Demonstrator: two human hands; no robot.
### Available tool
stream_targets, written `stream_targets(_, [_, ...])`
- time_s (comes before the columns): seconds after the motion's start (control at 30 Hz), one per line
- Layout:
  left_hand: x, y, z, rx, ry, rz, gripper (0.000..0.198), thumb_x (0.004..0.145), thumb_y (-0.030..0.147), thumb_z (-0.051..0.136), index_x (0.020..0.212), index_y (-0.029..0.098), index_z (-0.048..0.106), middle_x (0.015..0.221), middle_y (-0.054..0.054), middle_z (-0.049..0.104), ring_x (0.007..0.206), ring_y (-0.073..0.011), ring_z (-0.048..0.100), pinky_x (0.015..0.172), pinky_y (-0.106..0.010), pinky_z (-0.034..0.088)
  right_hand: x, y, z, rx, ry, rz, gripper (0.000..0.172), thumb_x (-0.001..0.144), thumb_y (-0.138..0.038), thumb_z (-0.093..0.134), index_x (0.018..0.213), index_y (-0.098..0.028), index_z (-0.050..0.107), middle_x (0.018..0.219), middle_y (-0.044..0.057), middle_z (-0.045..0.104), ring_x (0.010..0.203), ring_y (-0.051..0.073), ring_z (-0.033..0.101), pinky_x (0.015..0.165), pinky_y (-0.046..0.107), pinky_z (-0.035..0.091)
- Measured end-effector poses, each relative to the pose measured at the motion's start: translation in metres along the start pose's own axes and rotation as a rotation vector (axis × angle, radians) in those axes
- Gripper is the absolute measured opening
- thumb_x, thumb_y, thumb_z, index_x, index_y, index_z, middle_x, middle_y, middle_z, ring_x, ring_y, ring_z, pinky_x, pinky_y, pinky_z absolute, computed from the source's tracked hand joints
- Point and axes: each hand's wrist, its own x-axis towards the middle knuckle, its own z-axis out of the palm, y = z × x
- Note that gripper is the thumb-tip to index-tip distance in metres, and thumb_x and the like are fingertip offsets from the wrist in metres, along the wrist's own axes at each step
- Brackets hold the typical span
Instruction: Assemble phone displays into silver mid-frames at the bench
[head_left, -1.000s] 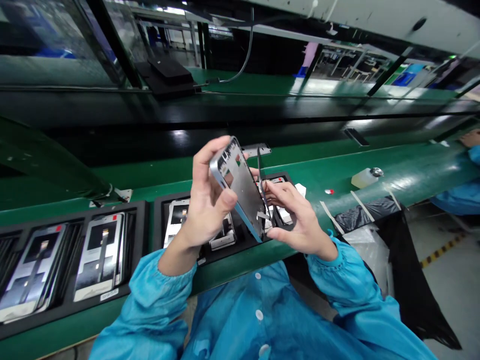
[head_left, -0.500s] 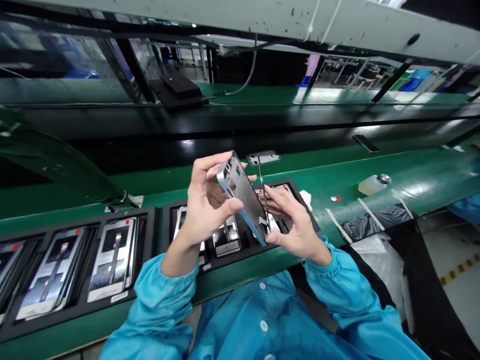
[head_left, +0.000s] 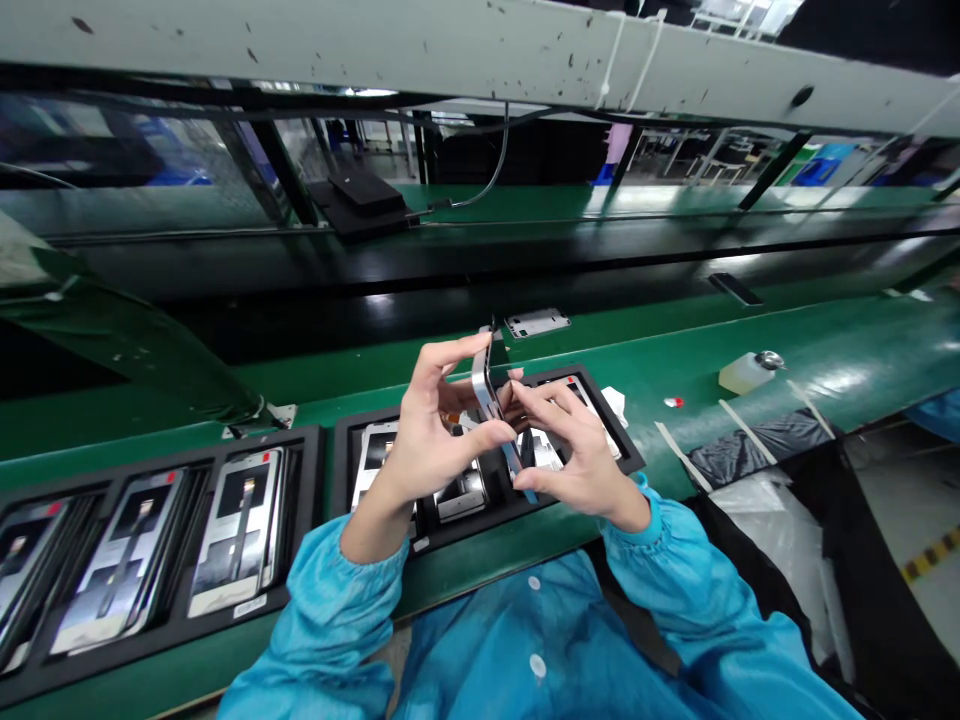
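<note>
A phone [head_left: 481, 382] with a silver metal edge is held upright on its side above the bench, seen almost edge-on. My left hand [head_left: 439, 440] grips its upper edge and near side between thumb and fingers. My right hand [head_left: 574, 450] has its thumb low on the phone and its fingers against the far face. Both hands are closed on the phone, and their fingers partly hide it. Beneath them lies a black foam tray [head_left: 626, 462] of phone screen panels [head_left: 375, 455] with red tabs.
Another black tray [head_left: 313, 500] with stacked panels [head_left: 236, 530] stands to the left. A light phone frame [head_left: 538, 322] lies beyond my hands, with a dark phone [head_left: 735, 289] farther right. A bottle of yellowish liquid [head_left: 750, 371], a red-and-white scrap [head_left: 673, 402] and crumpled white tissue [head_left: 615, 403] sit rightward.
The screen panel and the phone frame, tilted apart in a V before, have come together. My right hand's fingers have moved closer to the left hand, and the phone has turned more edge-on.
</note>
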Motion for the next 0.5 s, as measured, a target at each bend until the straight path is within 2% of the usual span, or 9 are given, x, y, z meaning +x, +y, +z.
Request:
stream_targets(0.17, [-0.002, -0.001, -0.001, -0.025, -0.025, -0.04, 0.071, 0.092, 0.051, 0.1, 0.154, 0.039, 0.068, 0.158, -0.013, 0.071, 0.111, -0.0278, 0.088, 0.098, -0.044, 0.076, -0.001, 0.008, 0.003, 0.039, 0.046, -0.09, 0.086, 0.1, -0.066, 0.087, 0.175, -0.036, 0.058, 0.136, 0.014, 0.069, 0.123, 0.031, 0.074, 0.106, 0.052, 0.073])
stream_targets(0.3, [-0.002, 0.0, -0.002, -0.018, -0.033, -0.041, 0.071, 0.093, 0.048, 0.1, 0.155, 0.039, 0.069, 0.152, -0.012, 0.074, 0.111, -0.0269, 0.088, 0.095, -0.041, 0.077, -0.002, 0.012, 0.003, 0.038, 0.036, -0.067, 0.083, 0.099, -0.066, 0.088, 0.171, -0.033, 0.064, 0.137, 0.014, 0.068, 0.124, 0.031, 0.073, 0.109, 0.053, 0.071])
stream_targets(0.4, [-0.003, 0.002, 0.009, -0.06, -0.02, -0.045, 0.068, 0.096, 0.048, 0.096, 0.158, 0.041, 0.068, 0.152, -0.012, 0.075, 0.115, -0.0278, 0.088, 0.091, -0.038, 0.077, -0.001, 0.011, 0.005, -0.012, 0.053, -0.063, 0.08, 0.1, -0.064, 0.089, 0.169, -0.031, 0.067, 0.134, 0.014, 0.067, 0.124, 0.032, 0.073, 0.109, 0.054, 0.07])
stream_targets(0.5, [-0.004, 0.005, 0.03, -0.22, 0.096, -0.119, 0.058, 0.108, 0.055, 0.082, 0.162, 0.042, 0.064, 0.159, -0.012, 0.073, 0.122, -0.0277, 0.086, 0.098, -0.041, 0.075, -0.001, 0.007, 0.012, -0.162, 0.104, -0.016, 0.077, 0.1, -0.06, 0.089, 0.168, -0.029, 0.068, 0.136, 0.015, 0.063, 0.13, 0.034, 0.071, 0.112, 0.057, 0.069])
